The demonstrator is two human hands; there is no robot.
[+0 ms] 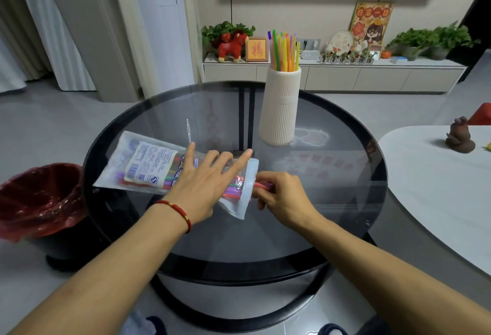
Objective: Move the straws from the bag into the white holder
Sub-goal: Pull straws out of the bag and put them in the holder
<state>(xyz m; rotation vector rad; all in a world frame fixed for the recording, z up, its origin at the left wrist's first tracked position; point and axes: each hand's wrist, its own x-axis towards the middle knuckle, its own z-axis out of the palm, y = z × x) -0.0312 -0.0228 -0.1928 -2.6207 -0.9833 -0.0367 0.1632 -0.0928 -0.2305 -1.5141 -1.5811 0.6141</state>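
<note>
Straws, coloured plastic ones point(233, 188), lie in a clear printed plastic bag point(148, 164) on the round dark glass table point(332, 201), long axis running left-far to right-near, ends pointing out of the bag's open right mouth. Left hand point(204, 183) presses flat, fingers straight, on the bag, likely to pin it. Right hand point(279, 196) pinches straw tips at the mouth, apparently to draw them out. Far off, the white ribbed holder point(280, 106) stands upright, already holding some straws

Glossy clear plastic bag point(138, 159); smooth glass table point(332, 201); ribbed matt holder point(279, 111)
</note>
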